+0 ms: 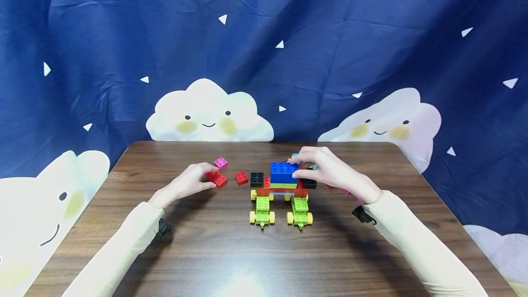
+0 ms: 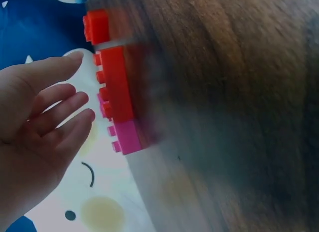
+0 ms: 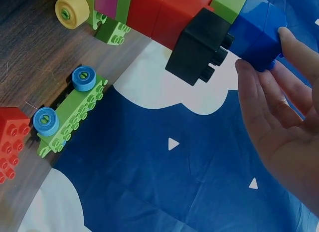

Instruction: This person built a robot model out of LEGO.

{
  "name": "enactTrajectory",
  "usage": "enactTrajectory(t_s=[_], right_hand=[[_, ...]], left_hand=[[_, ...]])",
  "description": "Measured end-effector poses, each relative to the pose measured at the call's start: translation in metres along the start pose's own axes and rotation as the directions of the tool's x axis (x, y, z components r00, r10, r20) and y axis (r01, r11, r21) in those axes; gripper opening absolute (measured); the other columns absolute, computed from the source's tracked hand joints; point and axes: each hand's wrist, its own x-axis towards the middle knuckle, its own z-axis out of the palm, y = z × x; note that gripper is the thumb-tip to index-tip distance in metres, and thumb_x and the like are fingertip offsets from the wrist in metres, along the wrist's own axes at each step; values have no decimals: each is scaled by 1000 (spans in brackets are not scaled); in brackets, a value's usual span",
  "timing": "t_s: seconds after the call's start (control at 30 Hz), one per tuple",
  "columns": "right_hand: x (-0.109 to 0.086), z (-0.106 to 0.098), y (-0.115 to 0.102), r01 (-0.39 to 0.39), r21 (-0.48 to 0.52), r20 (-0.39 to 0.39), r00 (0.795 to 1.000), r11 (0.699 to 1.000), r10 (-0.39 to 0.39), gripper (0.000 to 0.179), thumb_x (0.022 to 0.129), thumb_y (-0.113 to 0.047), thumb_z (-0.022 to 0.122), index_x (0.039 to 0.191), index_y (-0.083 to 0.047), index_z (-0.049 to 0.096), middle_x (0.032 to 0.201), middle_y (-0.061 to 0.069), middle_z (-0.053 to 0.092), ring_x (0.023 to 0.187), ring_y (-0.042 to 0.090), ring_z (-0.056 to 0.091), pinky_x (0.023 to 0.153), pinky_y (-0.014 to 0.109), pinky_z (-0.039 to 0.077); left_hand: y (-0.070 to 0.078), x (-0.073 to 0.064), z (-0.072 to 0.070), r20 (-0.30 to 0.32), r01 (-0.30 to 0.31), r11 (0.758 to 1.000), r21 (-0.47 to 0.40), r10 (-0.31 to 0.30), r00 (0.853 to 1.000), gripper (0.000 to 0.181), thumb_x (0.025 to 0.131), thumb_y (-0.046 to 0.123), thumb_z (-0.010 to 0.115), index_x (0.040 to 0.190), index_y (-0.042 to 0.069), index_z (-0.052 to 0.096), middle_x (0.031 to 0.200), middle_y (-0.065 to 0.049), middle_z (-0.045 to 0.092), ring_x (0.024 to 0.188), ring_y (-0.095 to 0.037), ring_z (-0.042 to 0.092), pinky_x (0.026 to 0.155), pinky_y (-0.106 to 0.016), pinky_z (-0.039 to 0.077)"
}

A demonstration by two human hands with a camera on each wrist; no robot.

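Note:
My left hand (image 1: 189, 182) is over a red brick (image 1: 216, 178) on the left of the table. In the left wrist view its loosely bent fingers (image 2: 75, 105) stand apart from the red brick (image 2: 117, 85), holding nothing. With thumb and fingers, my right hand (image 1: 326, 164) pinches the blue brick (image 1: 283, 175) on top of a built block vehicle. In the right wrist view a seam shows in the blue part (image 3: 256, 30). Below it come a lime layer (image 3: 229, 5) and red bricks (image 3: 167, 17), with a black brick (image 3: 197, 47) jutting from the side.
Two lime wheeled bases (image 1: 262, 210) with yellow wheels point toward me. Left of the vehicle lie a small red brick (image 1: 241, 178) and a pink brick (image 1: 221, 163). Behind my right hand are a lime base (image 3: 75, 110) with blue wheels and another red brick (image 3: 11, 137).

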Motion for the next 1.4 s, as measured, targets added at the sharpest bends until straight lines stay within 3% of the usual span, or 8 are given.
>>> enactTrajectory(t_s=[0.23, 0.47, 0.77, 1.0, 1.13, 1.27, 1.4], right_hand=[[0, 2, 1, 23, -4, -11, 1000, 1000, -23, 28, 84, -20, 78, 110, -10, 74, 96, 0, 71, 76, 6, 56, 64, 27, 52], [0, 1, 0, -1, -4, -7, 1000, 1000, 1, 28, 84, -22, 78, 110, -12, 75, 95, -2, 70, 76, 6, 55, 64, 27, 52], [-1, 2, 1, 8, -2, -12, 1000, 1000, -8, 29, 85, -20, 77, 113, -11, 74, 97, 0, 70, 78, 6, 58, 67, 34, 56], [-1, 0, 0, -11, 8, 3, 1000, 1000, 11, 29, 87, -19, 76, 114, -10, 73, 98, 1, 71, 78, 7, 60, 70, 33, 57], [0, 0, -1, -16, 6, 12, 1000, 1000, 16, 30, 86, -18, 76, 115, -9, 73, 97, 1, 70, 79, 8, 63, 70, 32, 58], [0, 0, -2, -27, 4, 23, 999, 1000, 27, 30, 86, -16, 77, 114, -8, 72, 97, 2, 69, 82, 11, 67, 73, 35, 59], [0, -1, -2, -30, 1, 30, 999, 1000, 30, 30, 85, -16, 77, 113, -7, 72, 97, 3, 70, 83, 12, 69, 75, 35, 60]], left_hand=[[0, 4, 11, 62, -81, 984, 157, 73, 995, 45, 81, 5, 78, 123, -7, 64, 122, -21, 68, 115, -35, 65, 100, -47, 51], [-4, 6, 19, -20, -196, 941, 276, 209, 978, 35, 73, -10, 77, 107, -5, 70, 108, -17, 71, 104, -33, 66, 94, -45, 53], [-4, 7, 20, -59, -235, 921, 310, 265, 962, 28, 69, 0, 86, 95, 3, 74, 90, -9, 68, 87, -25, 61, 80, -38, 53], [-4, 8, 21, -35, -216, 927, 305, 237, 971, 27, 70, 3, 86, 94, 3, 74, 92, -8, 68, 89, -25, 63, 83, -40, 53], [-3, 8, 17, 13, -176, 945, 277, 180, 984, 27, 72, 10, 86, 96, 4, 73, 95, -7, 69, 91, -23, 65, 86, -41, 53], [1, 11, 6, 52, -101, 972, 214, 92, 994, 29, 76, 16, 84, 99, 4, 73, 96, -6, 69, 84, -17, 62, 79, -37, 53], [9, 15, -10, 27, -45, 989, 143, 42, 999, 31, 78, 17, 83, 104, 3, 73, 95, -6, 68, 80, -14, 57, 72, -33, 50]])
